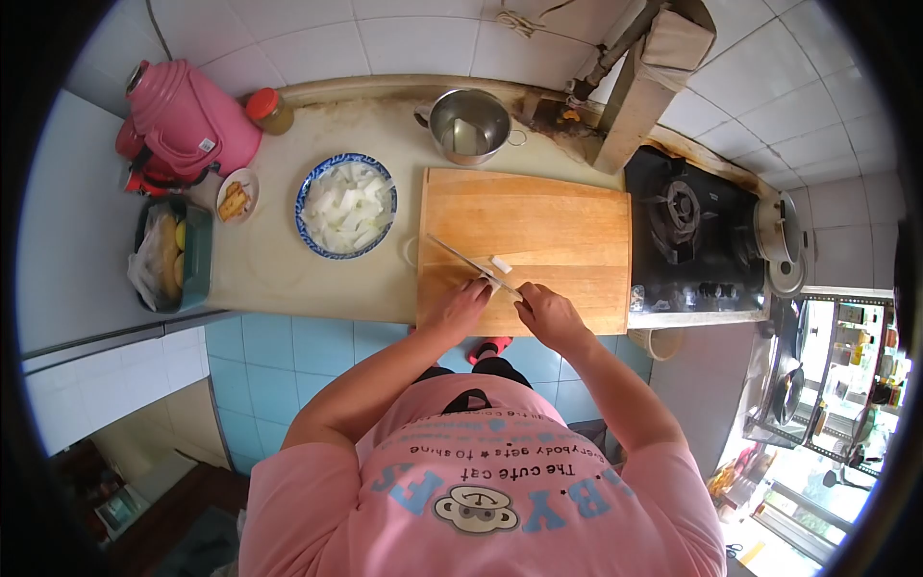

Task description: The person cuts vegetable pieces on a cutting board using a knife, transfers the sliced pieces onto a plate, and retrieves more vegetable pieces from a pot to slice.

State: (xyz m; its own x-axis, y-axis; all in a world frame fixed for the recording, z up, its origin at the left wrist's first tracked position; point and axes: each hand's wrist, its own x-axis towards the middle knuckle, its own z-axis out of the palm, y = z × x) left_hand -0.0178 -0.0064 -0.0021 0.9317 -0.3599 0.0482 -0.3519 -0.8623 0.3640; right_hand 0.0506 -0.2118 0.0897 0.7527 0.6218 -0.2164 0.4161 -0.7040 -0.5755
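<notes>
My right hand (pixel 550 315) is closed around the handle of a kitchen knife (pixel 463 257), whose blade reaches up and left across the wooden cutting board (pixel 567 226). Close against the near side of the blade, the fingers of my left hand (pixel 461 308) press together on a small white vegetable piece, mostly hidden under the fingertips. Just beyond the blade lies another white vegetable piece (pixel 501 263), cut loose on the board. Left of the board, a blue-rimmed plate (pixel 303 226) is heaped with pale, translucent cut vegetable pieces (pixel 348 204).
A metal pot (pixel 469 125) stands behind the board. To the right is a black gas stove (pixel 687 274) with a pot (pixel 775 227) at its far side. At left are a pink thermos (pixel 197 120), a red-lidded jar (pixel 270 112), a small dish (pixel 249 183) and a green basket (pixel 196 260).
</notes>
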